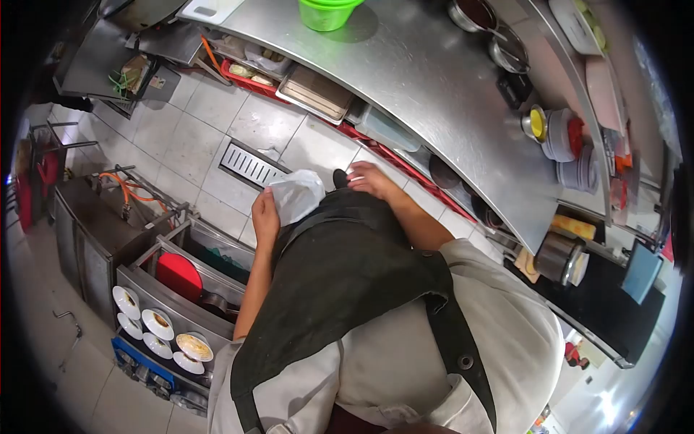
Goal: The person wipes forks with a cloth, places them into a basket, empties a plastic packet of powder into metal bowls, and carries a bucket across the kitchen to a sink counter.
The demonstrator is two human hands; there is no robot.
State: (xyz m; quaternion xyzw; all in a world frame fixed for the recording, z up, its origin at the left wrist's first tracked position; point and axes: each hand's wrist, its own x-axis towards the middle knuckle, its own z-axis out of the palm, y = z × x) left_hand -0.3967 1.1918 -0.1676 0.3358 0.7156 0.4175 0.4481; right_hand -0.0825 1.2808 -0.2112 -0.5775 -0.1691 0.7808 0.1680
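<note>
While my left hand [266, 211] pinches a whitish plastic bag [295, 199] near the slotted metal drain [247, 163], my right hand [370, 181] half-curls, hold unclear.

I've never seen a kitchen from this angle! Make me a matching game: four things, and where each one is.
Things:
1. Green tub
2. Plastic bag
3. Dark apron
4. Slotted drain

Places:
A. Set in the tiled floor
B. In the left hand
C. On the steel counter
D. Over a light shirt

Pairs: 1-C, 2-B, 3-D, 4-A
</note>
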